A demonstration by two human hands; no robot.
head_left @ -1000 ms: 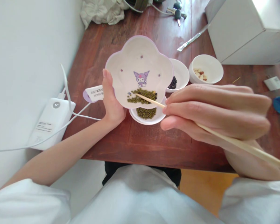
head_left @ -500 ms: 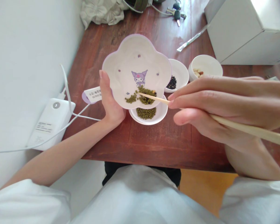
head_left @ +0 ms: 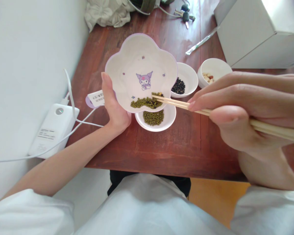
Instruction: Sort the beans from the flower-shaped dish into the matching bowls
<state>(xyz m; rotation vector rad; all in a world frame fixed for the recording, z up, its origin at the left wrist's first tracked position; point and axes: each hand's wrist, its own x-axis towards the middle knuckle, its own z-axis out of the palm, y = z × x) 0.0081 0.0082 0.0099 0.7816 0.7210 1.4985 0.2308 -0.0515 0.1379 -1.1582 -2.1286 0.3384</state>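
My left hand (head_left: 115,104) grips a flower-shaped plate (head_left: 127,62) by its left side, thumb on the rim. The plate is tilted toward me above the table. Mung beans (head_left: 147,103), with a few dark beans and a yellowish piece among them, lie along its lower edge. Closed around a pair of chopsticks (head_left: 178,103) is my right hand (head_left: 247,114); their tips touch or hover at the right end of the beans. Partly under the plate stands a white bowl (head_left: 170,120) with more mung beans (head_left: 153,118). Behind its right edge, a second white bowl (head_left: 191,80) holds black beans (head_left: 178,86).
A third white bowl (head_left: 220,70) with peanuts (head_left: 207,77) stands at the right, near a large white box (head_left: 250,36). Keys (head_left: 185,15) and a clear wrapper strip (head_left: 202,40) lie farther back. A white power bank (head_left: 56,127) with cables leans by the left wall.
The mung beans in the plate have spread into a flatter band along the lower edge. My right hand and the chopsticks have shifted right, and the plate moved slightly left.
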